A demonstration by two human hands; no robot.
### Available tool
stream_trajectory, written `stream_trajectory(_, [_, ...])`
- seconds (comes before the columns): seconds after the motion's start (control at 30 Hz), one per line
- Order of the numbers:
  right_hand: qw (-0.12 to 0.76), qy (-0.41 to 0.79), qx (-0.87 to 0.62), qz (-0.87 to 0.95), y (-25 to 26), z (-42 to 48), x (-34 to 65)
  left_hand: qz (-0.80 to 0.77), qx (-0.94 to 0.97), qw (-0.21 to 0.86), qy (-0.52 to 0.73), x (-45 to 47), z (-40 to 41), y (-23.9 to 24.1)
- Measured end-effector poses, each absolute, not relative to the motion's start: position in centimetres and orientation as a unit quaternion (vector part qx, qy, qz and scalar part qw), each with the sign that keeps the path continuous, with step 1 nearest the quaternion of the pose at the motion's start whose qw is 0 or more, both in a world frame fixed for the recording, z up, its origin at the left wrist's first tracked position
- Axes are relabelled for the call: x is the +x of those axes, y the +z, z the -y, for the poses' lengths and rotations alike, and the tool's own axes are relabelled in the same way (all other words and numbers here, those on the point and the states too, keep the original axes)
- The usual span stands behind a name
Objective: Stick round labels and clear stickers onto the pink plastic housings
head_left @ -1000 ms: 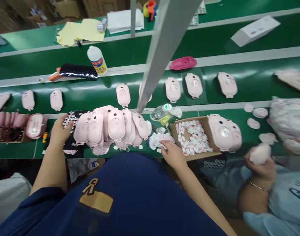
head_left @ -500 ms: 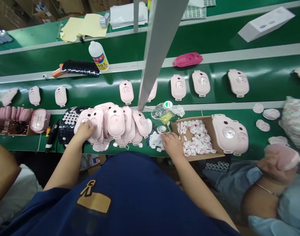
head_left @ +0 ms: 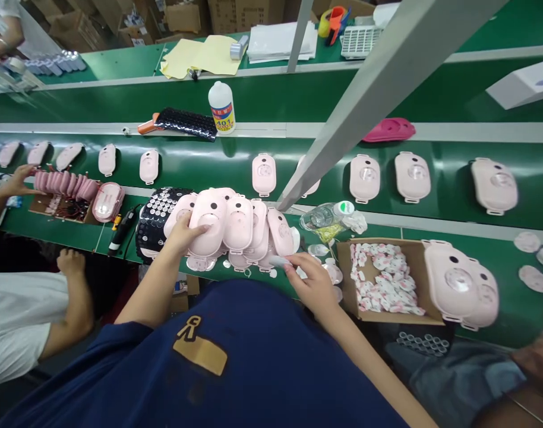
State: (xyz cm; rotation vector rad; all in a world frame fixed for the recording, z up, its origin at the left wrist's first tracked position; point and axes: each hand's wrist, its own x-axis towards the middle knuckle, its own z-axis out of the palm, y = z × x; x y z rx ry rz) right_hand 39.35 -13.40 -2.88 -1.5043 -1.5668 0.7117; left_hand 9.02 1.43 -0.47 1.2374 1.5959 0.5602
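My left hand (head_left: 181, 238) grips a pale pink plastic shell (head_left: 214, 208) by its left edge, thumb on its front near the round recess. Several like shells, such as one (head_left: 238, 223) just right of it, lie heaped and overlapping beneath and beside it. Between the thumb and fingers of my right hand (head_left: 315, 285) is a small, pale translucent disc (head_left: 278, 260), held at the right end of the heap. Close to that hand lie clear round pieces (head_left: 316, 249) and a cardboard box (head_left: 347, 279) holding small white-and-pink printed pieces (head_left: 387, 279).
Behind the heap runs a green conveyor (head_left: 200, 172) with spaced pink shells. A grey post (head_left: 365, 89) slants across the view. A black sheet of round stickers (head_left: 160, 208) and a black screwdriver (head_left: 120, 233) lie left. Co-workers sit on both sides. A white bottle (head_left: 221, 107) stands behind.
My view has swung left. My right hand has come away from a white bundle beside the box, now pinching the disc nearer the heap. The left hand's shell is raised and faces me more.
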Motion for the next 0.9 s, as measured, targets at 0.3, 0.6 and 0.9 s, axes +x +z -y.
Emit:
stream_trajectory(0.3, [0.460,0.007,-0.470,0.754,6.1,9.6,36.1,-0.464,0.374,0.702,0.391,16.8,6.0,4.0])
stream_trajectory(0.6, [0.457,0.000,-0.473,0.753,5.2,10.4,37.6,-0.442,0.367,0.723,0.384,17.6,5.3,3.9])
stream_trajectory(0.9, [0.156,0.012,-0.761,0.630,-9.5,17.4,46.0,-0.561,0.392,0.613,0.394,14.1,3.3,3.2])
